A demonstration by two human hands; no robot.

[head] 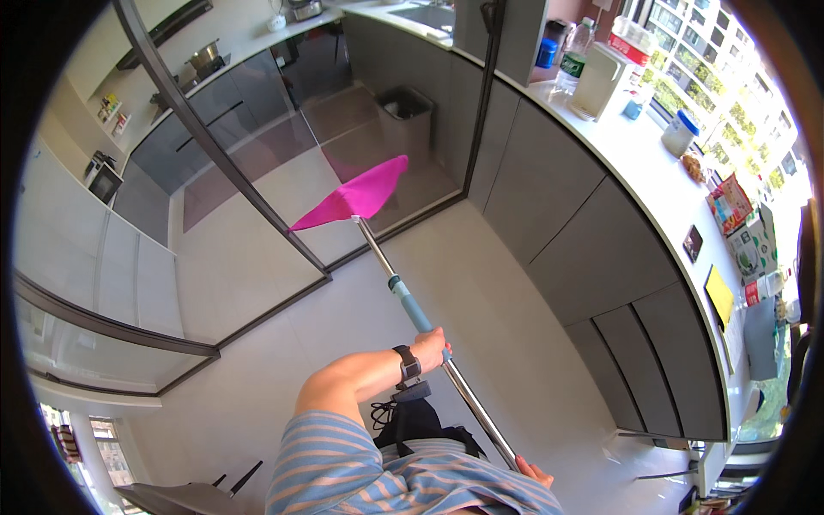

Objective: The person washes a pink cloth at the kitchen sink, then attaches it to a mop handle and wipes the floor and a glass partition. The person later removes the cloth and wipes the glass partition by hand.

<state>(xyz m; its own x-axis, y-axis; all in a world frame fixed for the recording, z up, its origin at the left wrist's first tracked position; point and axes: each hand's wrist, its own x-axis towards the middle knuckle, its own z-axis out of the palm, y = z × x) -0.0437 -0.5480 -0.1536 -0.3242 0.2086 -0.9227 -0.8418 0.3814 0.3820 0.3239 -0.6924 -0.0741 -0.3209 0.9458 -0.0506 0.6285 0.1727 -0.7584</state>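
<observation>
My left hand (432, 346) is wrapped around the blue-grey grip of a telescopic metal pole (475, 400). Lower down, near the pole's end, my right hand (534, 473) holds the same pole and is partly hidden by my striped shirt. The pole slants up and away from me to a bright pink cloth (360, 192) spread over its head. That cloth lies in front of the glass panel (412, 174) of a dark-framed sliding partition; whether it touches the glass cannot be told.
A grey cabinet (566, 212) with a white countertop (634, 151) runs along the right, bearing bottles, a water dispenser (595, 82), a phone (692, 243) and a yellow pad (719, 297). Behind the glass are kitchen units and a trash bin (407, 119). A chair (187, 496) stands lower left.
</observation>
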